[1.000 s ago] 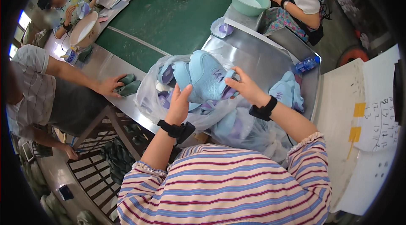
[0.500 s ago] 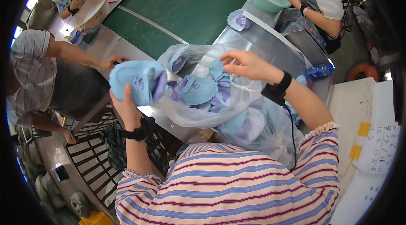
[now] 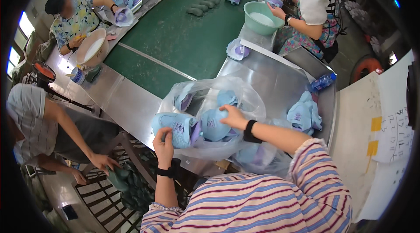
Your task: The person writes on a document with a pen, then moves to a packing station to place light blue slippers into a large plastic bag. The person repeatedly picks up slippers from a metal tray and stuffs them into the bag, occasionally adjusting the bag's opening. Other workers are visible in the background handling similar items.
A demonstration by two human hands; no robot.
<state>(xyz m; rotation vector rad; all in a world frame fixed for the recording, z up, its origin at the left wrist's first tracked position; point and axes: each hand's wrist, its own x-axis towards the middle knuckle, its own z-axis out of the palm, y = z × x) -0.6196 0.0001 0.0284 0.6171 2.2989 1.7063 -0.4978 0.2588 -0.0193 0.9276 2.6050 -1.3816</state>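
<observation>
My left hand (image 3: 163, 147) pinches the lower edge of a light blue shoe upper (image 3: 168, 123) with purple laces and a purple lining. That upper is at the left rim of a clear plastic bag (image 3: 250, 87). Inside the bag, my right hand (image 3: 235, 118) has its fingers closed on the edge of a second light blue upper (image 3: 213, 124), right beside the first. Further blue and purple uppers lie in the bag behind it, partly hidden by plastic.
A blue upper (image 3: 302, 112) and a blue bottle (image 3: 323, 82) stand right on the metal table (image 3: 267, 75). Beyond runs a green conveyor belt (image 3: 166, 36) with rows of shoe parts. A co-worker at left touches dark green foot-shaped pieces (image 3: 131, 187) on a slatted rack. Others work near basins (image 3: 262, 18).
My left hand has brought its upper down against the bag. My right hand has lowered onto another upper. The view shows more of the belt, and the left co-worker's hand has reached the dark green pieces.
</observation>
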